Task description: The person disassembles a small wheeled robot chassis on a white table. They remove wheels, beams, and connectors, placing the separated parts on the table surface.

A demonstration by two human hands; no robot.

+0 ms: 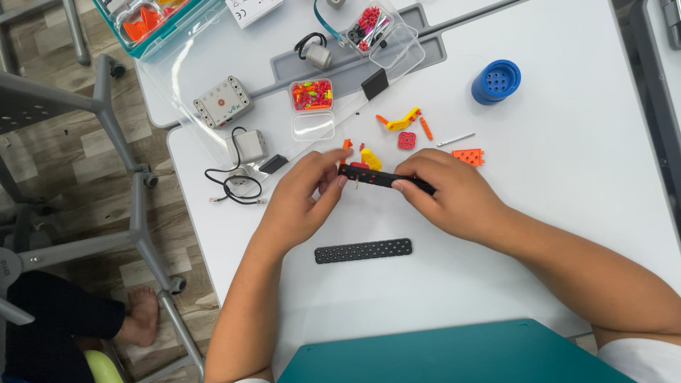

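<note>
Black perforated beam (383, 178) sits above the white table (567, 177), pinched at its left end by my left hand (301, 202) and at its right end by my right hand (454, 195), fingers pressed together on it. A small pin hangs under the left end. Risk, as I judge it: uneven squeeze pops the pin loose among the loose orange and red pieces (406, 131), or the beam twists free onto the second black beam (363, 250).

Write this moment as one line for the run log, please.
left hand: grips black perforated beam | right hand: grips same beam | second black beam: flat on white table
</note>
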